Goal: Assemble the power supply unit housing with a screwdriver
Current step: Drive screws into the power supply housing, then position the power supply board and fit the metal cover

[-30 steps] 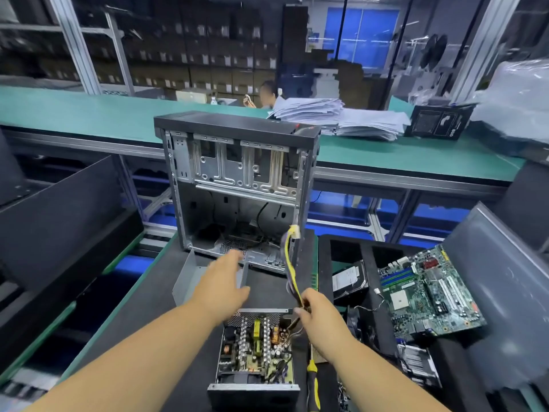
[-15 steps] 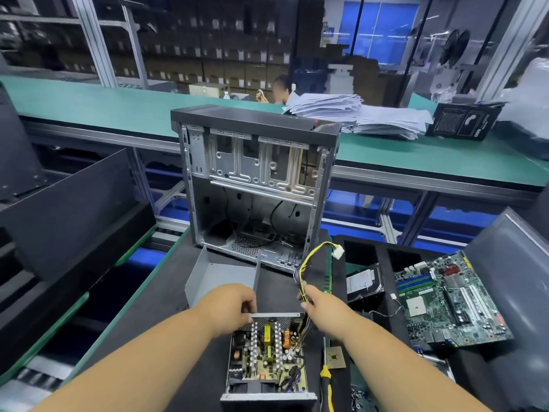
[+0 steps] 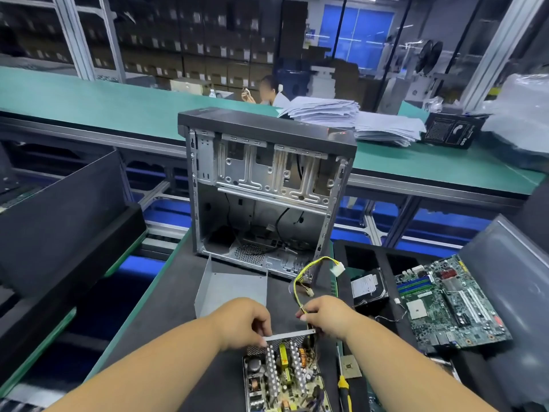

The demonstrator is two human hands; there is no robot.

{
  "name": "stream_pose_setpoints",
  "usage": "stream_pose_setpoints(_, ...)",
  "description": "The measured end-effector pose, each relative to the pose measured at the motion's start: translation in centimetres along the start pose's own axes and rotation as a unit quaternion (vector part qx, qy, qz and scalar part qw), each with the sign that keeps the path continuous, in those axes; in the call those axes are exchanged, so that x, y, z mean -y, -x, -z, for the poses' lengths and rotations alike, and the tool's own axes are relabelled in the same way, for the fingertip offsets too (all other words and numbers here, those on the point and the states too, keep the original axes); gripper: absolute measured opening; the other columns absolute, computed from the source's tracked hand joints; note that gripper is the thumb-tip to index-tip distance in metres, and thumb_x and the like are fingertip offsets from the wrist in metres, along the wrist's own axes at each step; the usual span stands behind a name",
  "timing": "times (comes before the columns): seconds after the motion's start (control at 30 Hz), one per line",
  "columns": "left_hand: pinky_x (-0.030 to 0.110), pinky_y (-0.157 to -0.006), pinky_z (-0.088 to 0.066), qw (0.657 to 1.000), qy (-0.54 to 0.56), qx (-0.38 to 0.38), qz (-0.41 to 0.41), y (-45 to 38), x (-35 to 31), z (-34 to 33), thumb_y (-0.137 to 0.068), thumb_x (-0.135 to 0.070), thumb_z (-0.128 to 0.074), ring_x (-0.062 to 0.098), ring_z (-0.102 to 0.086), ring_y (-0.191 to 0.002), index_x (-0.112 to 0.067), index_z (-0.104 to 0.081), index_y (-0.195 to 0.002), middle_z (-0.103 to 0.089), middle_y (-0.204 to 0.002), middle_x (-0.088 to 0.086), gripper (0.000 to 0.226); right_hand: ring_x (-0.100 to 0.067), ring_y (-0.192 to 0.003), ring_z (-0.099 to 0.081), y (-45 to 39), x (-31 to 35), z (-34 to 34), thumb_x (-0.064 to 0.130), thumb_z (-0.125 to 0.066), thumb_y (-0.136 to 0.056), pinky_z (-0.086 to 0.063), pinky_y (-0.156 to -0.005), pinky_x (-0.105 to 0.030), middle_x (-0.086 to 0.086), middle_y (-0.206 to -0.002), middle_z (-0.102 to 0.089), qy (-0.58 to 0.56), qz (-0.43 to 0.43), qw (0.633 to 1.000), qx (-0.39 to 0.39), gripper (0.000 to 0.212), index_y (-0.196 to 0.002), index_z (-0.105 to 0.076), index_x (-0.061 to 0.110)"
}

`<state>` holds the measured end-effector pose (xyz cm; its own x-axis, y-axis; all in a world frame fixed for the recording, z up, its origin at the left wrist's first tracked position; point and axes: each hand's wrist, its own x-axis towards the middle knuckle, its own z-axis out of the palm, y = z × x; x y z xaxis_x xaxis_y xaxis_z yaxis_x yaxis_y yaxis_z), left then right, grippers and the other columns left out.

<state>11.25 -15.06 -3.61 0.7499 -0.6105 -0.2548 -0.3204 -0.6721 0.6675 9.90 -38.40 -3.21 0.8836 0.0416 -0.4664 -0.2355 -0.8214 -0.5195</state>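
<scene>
A: Head view, status? 
B: Power supply unit open on the mat, board exposed. Left hand pinches its far wall; right hand grips the cable bundle. Cover off, screwdriver untouched.
A: Room? 
B: Computer case close behind, tray edge just right.

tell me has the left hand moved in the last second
Yes. The left hand pulled back from near the grey cover by the case and now grips the far rim of the power supply.
</scene>
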Motion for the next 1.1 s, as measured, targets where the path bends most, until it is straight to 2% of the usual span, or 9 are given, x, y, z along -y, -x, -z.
stream_pose_setpoints(0.17, 0.006, -0.067, -0.045, 1.0, 0.015, 0.013, -0.02, -0.5, 0.8, 0.0, -0.076, -0.018, -0.081, -0.012, -0.056, -0.062, -0.019, -0.074, -0.09, -0.061, -0.069, -0.02, 0.015, -0.013, -0.085, -0.057, -1.0, 2.2, -0.4, 0.031, -0.069, -0.091, -0.042, -0.076, -0.02, 0.001, -0.105, -0.072, 0.108, -0.013, 0.994, 0.009, 0.025, -0.109, -0.075, 0.015)
stream_pose_setpoints(0.37, 0.015, -0.076, -0.047, 0.999, -0.01, 0.024, -0.043, -0.8, 1.7, 0.5, -0.081, -0.035, -0.073, -0.005, -0.057, -0.075, -0.027, -0.072, -0.093, -0.064, -0.079, -0.019, 0.014, -0.02, -0.082, -0.053, -0.5, 2.3, -1.3, 0.037, -0.061, -0.096, -0.04, -0.075, -0.028, -0.009, -0.089, -0.06, 0.112, -0.089, 0.989, -0.031, 0.037, -0.109, -0.071, 0.004)
stream_pose_setpoints(0.43, 0.017, -0.078, -0.047, 0.999, -0.024, -0.028, -0.039, -0.9, 1.9, 1.2, -0.084, -0.043, -0.065, -0.003, -0.058, -0.08, -0.031, -0.07, -0.089, -0.065, -0.083, -0.019, 0.014, -0.021, -0.09, -0.056, -0.4, 2.6, -1.8, 0.038, -0.055, -0.1, -0.041, -0.079, -0.027, -0.012, -0.098, -0.061, 0.095, -0.116, 0.988, -0.033, 0.036, -0.109, -0.069, 0.006)
stream_pose_setpoints(0.6, 0.02, -0.077, -0.047, 0.976, -0.006, -0.215, 0.0, -0.8, 3.3, 4.3, -0.089, -0.026, -0.057, 0.001, -0.056, -0.083, -0.035, -0.063, -0.084, -0.061, -0.09, -0.017, 0.011, -0.027, -0.107, -0.057, -0.3, 2.6, -2.9, 0.056, -0.044, -0.099, -0.044, -0.081, -0.031, -0.016, -0.11, -0.059, 0.102, -0.204, 0.972, -0.05, 0.049, -0.093, -0.061, 0.01)
stream_pose_setpoints(0.7, 0.025, -0.075, -0.046, 0.945, -0.017, -0.323, 0.051, -0.4, 5.0, 6.5, -0.084, -0.022, -0.06, 0.008, -0.056, -0.087, -0.038, -0.058, -0.088, -0.057, -0.09, -0.015, 0.017, -0.03, -0.124, -0.052, -0.5, 2.5, -3.0, 0.068, -0.033, -0.095, -0.045, -0.096, -0.037, -0.014, -0.14, -0.051, 0.134, -0.251, 0.958, -0.048, 0.072, -0.13, -0.057, 0.01)
stream_pose_setpoints(0.77, 0.03, -0.077, -0.046, 0.924, -0.042, -0.359, 0.127, -0.2, 6.2, 7.3, -0.083, -0.028, -0.064, 0.017, -0.055, -0.095, -0.03, -0.056, -0.1, -0.054, -0.099, -0.009, 0.019, -0.029, -0.127, -0.052, -0.6, 2.7, -3.1, 0.068, -0.028, -0.096, -0.043, -0.099, -0.036, -0.013, -0.141, -0.053, 0.133, -0.261, 0.956, -0.022, 0.076, -0.135, -0.055, 0.009)
stream_pose_setpoints(0.9, 0.033, -0.079, -0.046, 0.934, -0.015, -0.22, 0.282, -0.2, 8.6, 7.6, -0.087, -0.043, -0.058, 0.025, -0.056, -0.106, -0.018, -0.042, -0.123, -0.053, -0.12, 0.005, 0.047, -0.024, -0.111, -0.063, -0.7, 2.2, -3.9, 0.058, -0.041, -0.095, -0.042, -0.076, -0.027, -0.007, -0.118, -0.067, 0.093, -0.234, 0.966, -0.055, 0.056, -0.118, -0.066, 0.015)
stream_pose_setpoints(1.0, 0.03, -0.083, -0.048, 0.953, -0.018, -0.134, 0.27, -0.2, 9.7, 7.5, -0.091, -0.037, -0.052, 0.022, -0.058, -0.104, -0.016, -0.049, -0.119, -0.061, -0.117, 0.003, 0.035, -0.024, -0.109, -0.064, -0.4, 2.6, -4.1, 0.054, -0.042, -0.097, -0.041, -0.074, -0.027, -0.007, -0.116, -0.068, 0.091, -0.232, 0.966, -0.07, 0.051, -0.116, -0.067, 0.014)
stream_pose_setpoints(1.1, 0.027, -0.072, -0.044, 0.961, -0.016, -0.135, 0.239, -0.2, 10.0, 7.6, -0.09, -0.03, -0.051, 0.019, -0.058, -0.092, -0.017, -0.057, -0.099, -0.063, -0.099, 0.0, 0.017, -0.027, -0.11, -0.063, -0.3, 3.2, -3.8, 0.051, -0.039, -0.1, -0.043, -0.077, -0.028, -0.01, -0.118, -0.066, 0.111, -0.235, 0.963, -0.07, 0.052, -0.122, -0.064, 0.01)
